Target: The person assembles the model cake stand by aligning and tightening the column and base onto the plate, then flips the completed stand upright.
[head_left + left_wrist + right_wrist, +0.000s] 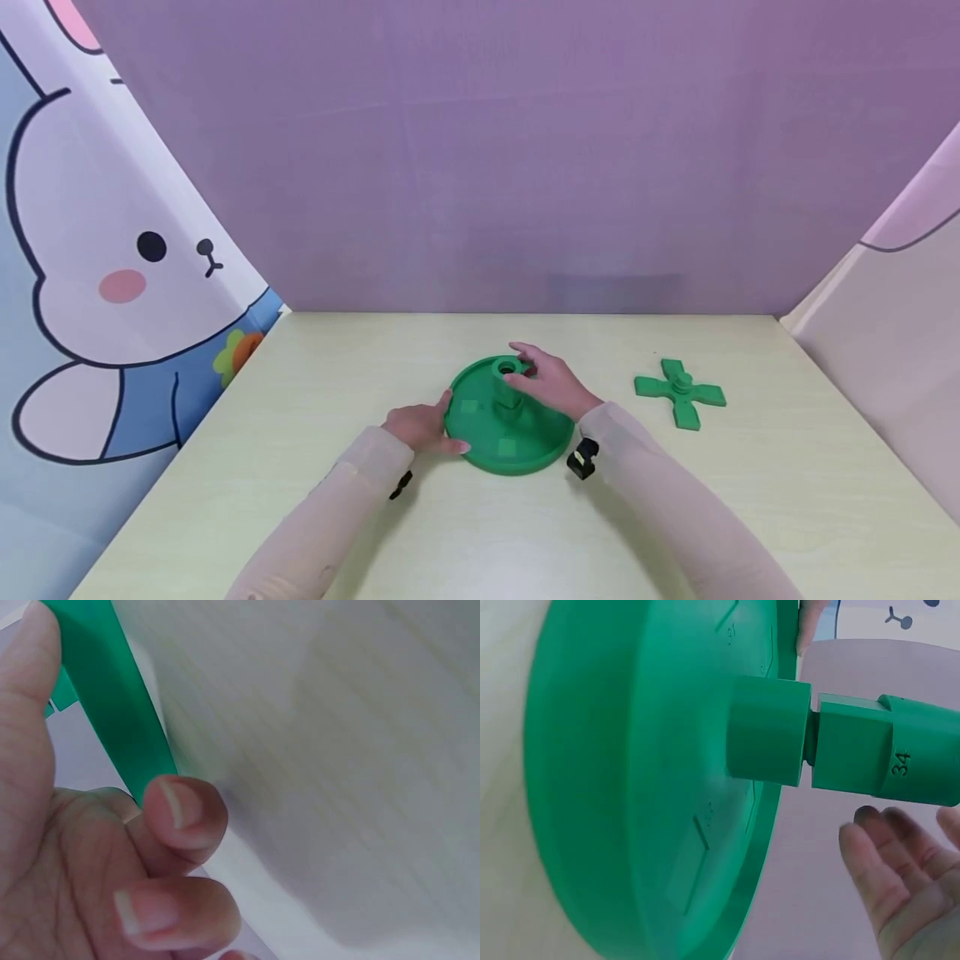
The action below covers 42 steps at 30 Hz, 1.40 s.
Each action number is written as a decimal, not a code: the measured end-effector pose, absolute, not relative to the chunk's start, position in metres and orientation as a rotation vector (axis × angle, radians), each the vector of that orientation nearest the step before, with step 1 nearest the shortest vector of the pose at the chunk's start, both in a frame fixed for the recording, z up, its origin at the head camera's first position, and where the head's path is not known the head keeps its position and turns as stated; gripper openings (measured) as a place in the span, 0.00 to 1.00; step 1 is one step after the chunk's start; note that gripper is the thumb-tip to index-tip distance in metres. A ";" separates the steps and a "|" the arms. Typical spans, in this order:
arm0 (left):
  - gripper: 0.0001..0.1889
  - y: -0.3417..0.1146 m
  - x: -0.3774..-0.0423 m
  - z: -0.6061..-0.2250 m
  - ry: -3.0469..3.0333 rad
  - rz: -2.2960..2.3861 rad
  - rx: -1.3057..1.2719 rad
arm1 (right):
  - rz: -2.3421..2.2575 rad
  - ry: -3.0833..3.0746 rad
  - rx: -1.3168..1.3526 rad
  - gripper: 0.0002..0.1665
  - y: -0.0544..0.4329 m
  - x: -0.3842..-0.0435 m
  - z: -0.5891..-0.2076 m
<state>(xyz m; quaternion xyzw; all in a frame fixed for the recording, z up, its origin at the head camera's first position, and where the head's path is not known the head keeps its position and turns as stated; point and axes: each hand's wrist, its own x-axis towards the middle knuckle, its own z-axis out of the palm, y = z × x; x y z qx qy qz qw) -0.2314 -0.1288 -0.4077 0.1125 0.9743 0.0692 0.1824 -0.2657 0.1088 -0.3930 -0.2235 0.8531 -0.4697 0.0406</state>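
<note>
A round green dish-like base (480,450) with a raised rim lies on the table. From its middle rises a short stub (769,731), and on that stands a green post (900,750) marked 34, hollow at the top. A thin gap shows between stub and post. My left hand (420,427) holds the base's rim at the left, thumb over the edge. Around the top of the post, my right hand (555,385) has its fingers spread and bent; the right wrist view shows space between fingers and post. A green cross-shaped piece (682,385) lies to the right.
The pale wooden table (480,542) runs back to a purple cloth wall (480,167). A cartoon-printed cloth (112,333) borders the left side, and another pale cloth (900,333) the right.
</note>
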 end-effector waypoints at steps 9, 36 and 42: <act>0.53 -0.128 -0.231 -0.407 2.748 0.198 0.306 | -1.488 2.597 -0.712 0.27 0.112 -0.266 -0.397; 0.53 -0.129 -0.224 -0.403 2.752 0.258 0.299 | -1.374 2.768 -0.600 0.28 0.102 -0.258 -0.393; 0.53 -0.127 -0.227 -0.403 2.754 0.279 0.302 | -1.053 2.953 -0.745 0.34 0.101 -0.254 -0.389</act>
